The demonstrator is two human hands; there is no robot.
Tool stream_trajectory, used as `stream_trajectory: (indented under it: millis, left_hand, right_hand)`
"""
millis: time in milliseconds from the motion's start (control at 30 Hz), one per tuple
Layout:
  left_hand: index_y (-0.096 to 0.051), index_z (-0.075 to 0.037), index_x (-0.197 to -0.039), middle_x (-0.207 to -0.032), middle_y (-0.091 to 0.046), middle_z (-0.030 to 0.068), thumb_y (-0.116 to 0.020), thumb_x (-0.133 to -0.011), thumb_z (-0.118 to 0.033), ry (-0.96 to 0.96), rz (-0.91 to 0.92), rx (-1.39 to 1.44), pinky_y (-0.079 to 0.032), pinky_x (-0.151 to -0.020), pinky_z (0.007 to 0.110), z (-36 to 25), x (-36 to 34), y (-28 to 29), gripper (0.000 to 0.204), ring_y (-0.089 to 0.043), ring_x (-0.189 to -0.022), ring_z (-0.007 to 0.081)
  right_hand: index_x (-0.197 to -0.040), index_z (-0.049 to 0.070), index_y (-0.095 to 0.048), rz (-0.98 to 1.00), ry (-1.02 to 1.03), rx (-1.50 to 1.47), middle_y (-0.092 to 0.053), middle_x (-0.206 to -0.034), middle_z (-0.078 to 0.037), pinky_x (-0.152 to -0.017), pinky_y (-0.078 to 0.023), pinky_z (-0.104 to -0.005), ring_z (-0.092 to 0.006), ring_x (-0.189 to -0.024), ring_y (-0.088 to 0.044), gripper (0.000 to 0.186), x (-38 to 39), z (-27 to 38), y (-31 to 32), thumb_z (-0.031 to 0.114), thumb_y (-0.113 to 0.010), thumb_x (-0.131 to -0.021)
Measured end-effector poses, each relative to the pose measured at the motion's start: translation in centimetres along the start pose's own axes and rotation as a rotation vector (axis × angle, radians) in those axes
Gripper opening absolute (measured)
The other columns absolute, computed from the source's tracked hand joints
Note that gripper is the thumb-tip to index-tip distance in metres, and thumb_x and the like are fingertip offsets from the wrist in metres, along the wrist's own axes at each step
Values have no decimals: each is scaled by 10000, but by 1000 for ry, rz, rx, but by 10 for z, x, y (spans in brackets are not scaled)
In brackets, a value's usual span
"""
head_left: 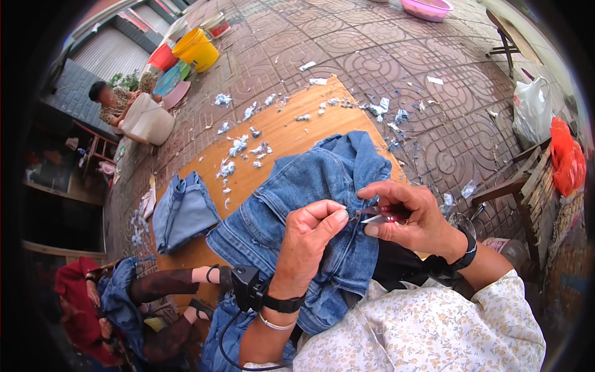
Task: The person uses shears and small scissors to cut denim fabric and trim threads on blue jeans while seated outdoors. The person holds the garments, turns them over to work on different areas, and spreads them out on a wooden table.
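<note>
A blue denim garment lies bunched across my lap and over the edge of a wooden board. Finger and thumb of my left hand are pinched together at a seam, on a bit of the denim or a thread too small to make out for sure. In my right hand is a small pair of thread snips, its pointed blades a little apart and aimed at the left fingertips. Some red shows on the snips inside my palm. The blades sit right beside the seam.
A folded lighter denim piece lies on the board's left, with scattered thread scraps. At lower left a person in red handles denim; another sits by a whitish bucket. A wooden bench and red plastic bag are at right.
</note>
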State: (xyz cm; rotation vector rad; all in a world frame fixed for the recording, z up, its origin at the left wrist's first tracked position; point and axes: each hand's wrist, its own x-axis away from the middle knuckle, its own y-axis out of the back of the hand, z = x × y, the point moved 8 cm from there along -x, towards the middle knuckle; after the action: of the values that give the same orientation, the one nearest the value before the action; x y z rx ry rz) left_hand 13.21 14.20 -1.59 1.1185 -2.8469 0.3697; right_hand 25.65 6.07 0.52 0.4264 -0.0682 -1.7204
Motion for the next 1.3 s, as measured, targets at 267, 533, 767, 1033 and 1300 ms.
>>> stream_trajectory:
  millis: [267,533,767,1033,1300]
  left_hand:
    - [-618,5,-1002,-870,-613,9,-638,-843,-43,-62,-24,-53,-411,-708,188,-9,2,-6,168,-520,-782,41]
    - [-636,-26,-906,-830,-637,65,-709,-723,13,-470,-134,-678,-488,-688,261,-40,8,-25,201,-601,-750,150]
    - [-638,17,-876,-740,-613,-10,-688,-773,24,-151,-159,-223,-441,-582,174,-7,3,-6,115,-531,-642,29]
    - [-638,32,-904,-774,-612,-14,-657,-800,41,-69,-102,-75,-434,-588,153,-3,0,-7,107,-528,-668,15]
    - [-638,36,-914,-794,-629,-3,-650,-804,31,-77,-112,-82,-451,-603,159,-2,0,-6,111,-545,-680,20]
  right_hand:
    - [-974,26,-595,37,29,54,-546,-664,-19,-529,-401,-242,-82,-597,-496,240,-7,11,14,191,-693,-829]
    - [-968,-19,-594,160,-66,50,-615,-764,-39,-575,-449,-214,-73,-633,-559,222,-8,24,20,125,-689,-828]
    - [-934,5,-579,-86,40,171,-551,-674,-66,-505,-402,-254,-128,-572,-513,201,3,29,39,116,-687,-805]
    - [-945,27,-592,-146,232,326,-594,-717,-95,-540,-457,-320,-237,-623,-598,229,10,21,15,127,-704,-772]
    - [-945,42,-607,-102,319,433,-629,-762,-100,-571,-487,-347,-275,-685,-626,224,4,27,14,134,-703,-765]
